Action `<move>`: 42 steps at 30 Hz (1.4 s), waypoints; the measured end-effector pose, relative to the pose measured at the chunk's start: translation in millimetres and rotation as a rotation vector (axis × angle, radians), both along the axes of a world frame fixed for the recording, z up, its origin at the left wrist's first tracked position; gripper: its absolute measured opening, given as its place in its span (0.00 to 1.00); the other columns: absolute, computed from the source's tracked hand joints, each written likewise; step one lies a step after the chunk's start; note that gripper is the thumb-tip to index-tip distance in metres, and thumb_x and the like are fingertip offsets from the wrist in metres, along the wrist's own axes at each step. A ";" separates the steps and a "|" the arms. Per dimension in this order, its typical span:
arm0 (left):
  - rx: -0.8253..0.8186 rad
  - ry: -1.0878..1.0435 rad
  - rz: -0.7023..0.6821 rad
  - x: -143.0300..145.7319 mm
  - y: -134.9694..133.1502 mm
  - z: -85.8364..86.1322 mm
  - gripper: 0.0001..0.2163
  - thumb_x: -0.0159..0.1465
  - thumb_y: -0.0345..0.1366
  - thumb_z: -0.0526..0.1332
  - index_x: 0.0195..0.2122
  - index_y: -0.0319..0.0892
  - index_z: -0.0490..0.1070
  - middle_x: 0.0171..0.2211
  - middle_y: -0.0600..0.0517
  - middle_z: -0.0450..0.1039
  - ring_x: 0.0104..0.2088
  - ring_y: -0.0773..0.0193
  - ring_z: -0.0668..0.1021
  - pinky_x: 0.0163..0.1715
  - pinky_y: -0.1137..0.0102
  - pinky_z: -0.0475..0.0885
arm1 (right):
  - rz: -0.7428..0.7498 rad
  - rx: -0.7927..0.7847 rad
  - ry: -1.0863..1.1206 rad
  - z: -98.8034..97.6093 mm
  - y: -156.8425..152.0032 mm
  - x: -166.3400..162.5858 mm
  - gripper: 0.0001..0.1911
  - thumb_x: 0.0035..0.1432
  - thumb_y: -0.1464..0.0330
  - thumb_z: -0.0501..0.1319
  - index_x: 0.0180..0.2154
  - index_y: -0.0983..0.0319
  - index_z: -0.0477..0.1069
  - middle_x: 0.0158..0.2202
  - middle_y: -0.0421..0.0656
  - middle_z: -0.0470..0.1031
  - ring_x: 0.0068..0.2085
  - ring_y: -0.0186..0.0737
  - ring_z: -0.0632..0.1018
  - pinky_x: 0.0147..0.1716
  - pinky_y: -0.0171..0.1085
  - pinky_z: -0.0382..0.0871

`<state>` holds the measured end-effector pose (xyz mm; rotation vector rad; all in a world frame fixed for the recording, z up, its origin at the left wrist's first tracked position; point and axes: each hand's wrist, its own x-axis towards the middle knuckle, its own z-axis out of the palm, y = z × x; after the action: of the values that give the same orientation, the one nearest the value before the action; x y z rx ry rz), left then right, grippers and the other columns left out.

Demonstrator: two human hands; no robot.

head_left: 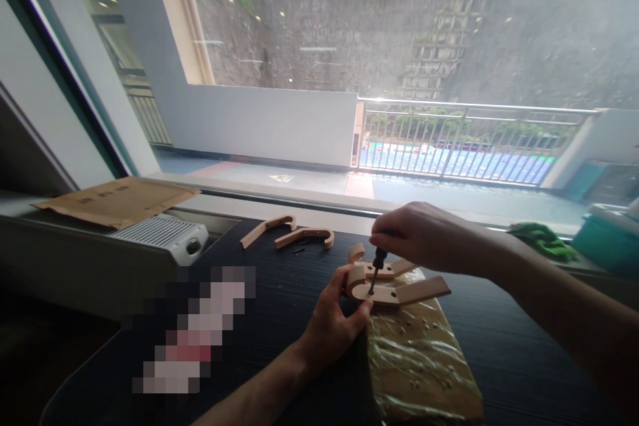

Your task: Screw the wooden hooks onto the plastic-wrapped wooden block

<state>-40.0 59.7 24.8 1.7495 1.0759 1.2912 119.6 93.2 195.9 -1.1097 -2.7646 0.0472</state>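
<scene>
Black-handled screwdriver with a thin metal shaft (380, 259): the right hand (407, 233) has its fingers curled closely round the handle, and the tip meets a hole near the bend of a pale wooden J-shaped hook (424, 289). The left hand (342, 316) grips that hook's curled end between thumb and fingers, at its nine o'clock side. Just beyond, at twelve o'clock, lies a matching pale wooden hook (384, 271). Both hooks rest on a brown block wrapped in shiny clear film (419, 359), which runs toward six o'clock; small dark marks dot its top, and its inside is hidden.

Around it spreads a black wood-grained table (284, 306). Toward ten o'clock, two more curved wooden hooks (307, 234) lie near some small dark screws (299, 251). Farther out, between nine and ten, a flat brown paper envelope (120, 200), its contents unseen, lies above a white slatted unit with a round knob (160, 239). Between two and three, a crumpled green cloth (542, 241) sits near a teal plastic container (606, 239), whose interior I cannot make out. At twelve, a wide glass window faces a metal railing (464, 140).
</scene>
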 end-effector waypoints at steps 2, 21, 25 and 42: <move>0.002 0.001 0.001 0.3 0.0 -0.1 0.18 0.57 0.30 0.59 0.48 0.43 0.60 0.37 0.52 0.68 0.38 0.64 0.71 0.43 0.70 0.66 | 0.015 -0.012 -0.005 2.5 -1.8 0.3 0.13 0.57 0.63 0.52 0.30 0.59 0.74 0.19 0.35 0.67 0.19 0.28 0.60 0.20 0.31 0.50; 0.014 -0.003 -0.023 -0.2 0.3 -0.3 0.17 0.57 0.29 0.59 0.48 0.43 0.59 0.37 0.53 0.67 0.37 0.65 0.71 0.42 0.70 0.67 | -0.020 -0.035 0.041 1.1 -4.3 -1.7 0.14 0.58 0.63 0.52 0.29 0.62 0.73 0.19 0.36 0.67 0.19 0.27 0.61 0.19 0.30 0.50; 0.020 -0.002 -0.013 -0.1 0.0 -0.4 0.17 0.57 0.29 0.59 0.48 0.44 0.59 0.37 0.53 0.67 0.38 0.65 0.71 0.43 0.70 0.66 | -0.017 -0.021 -0.015 6.0 -6.2 -1.0 0.13 0.57 0.62 0.53 0.29 0.59 0.74 0.18 0.36 0.67 0.18 0.27 0.60 0.20 0.31 0.49; 0.021 0.002 -0.024 0.7 -0.3 1.9 0.17 0.57 0.28 0.58 0.47 0.43 0.59 0.36 0.54 0.67 0.36 0.66 0.70 0.42 0.71 0.66 | -0.018 0.039 0.014 -6.3 6.1 4.8 0.17 0.60 0.64 0.49 0.25 0.63 0.71 0.17 0.36 0.65 0.19 0.27 0.59 0.20 0.32 0.50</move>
<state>-39.3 59.4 26.7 1.7743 1.0429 1.2910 124.4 99.3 189.6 -1.1195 -2.7308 -0.0016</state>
